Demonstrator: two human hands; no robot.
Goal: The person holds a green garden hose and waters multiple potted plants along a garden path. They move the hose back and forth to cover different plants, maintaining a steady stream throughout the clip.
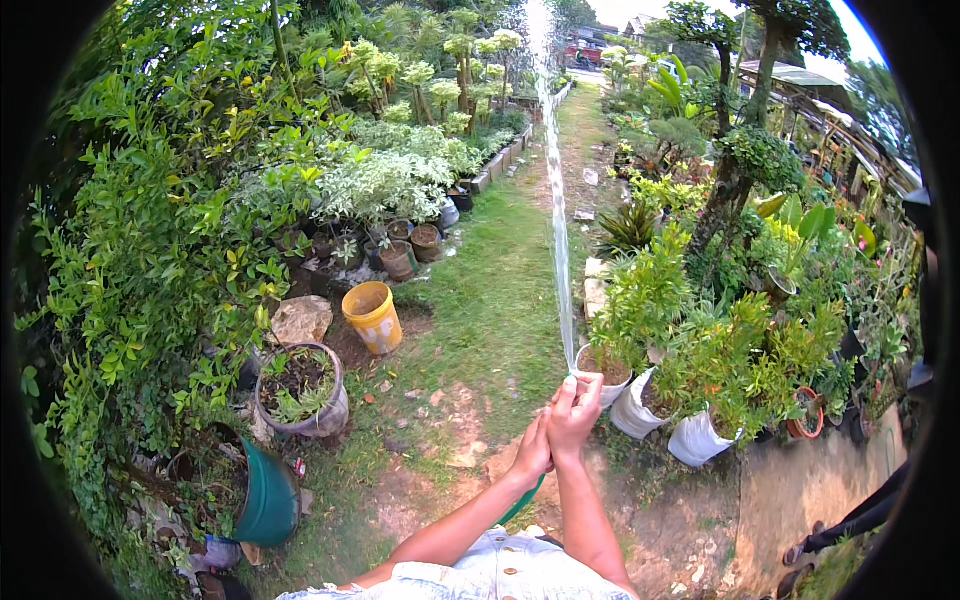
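Observation:
Both my hands are wrapped around a green garden hose (523, 501) in front of my body. My right hand (577, 415) grips the hose near its mouth, with the thumb by the outlet. Just below and against it, my left hand (534, 450) also clasps the hose. Most of the gripped length is hidden by the fingers. From the mouth a jet of water (559, 232) shoots forward and up over the grass path (495, 300), breaking into spray at the top of the view.
On the left stand a yellow bucket (384, 330), a round plant pot (334, 420) and a tilted green tub (268, 495). To the right are white planting bags (697, 439) with shrubs and a tree trunk (724, 202). Another person's legs (862, 517) show at lower right.

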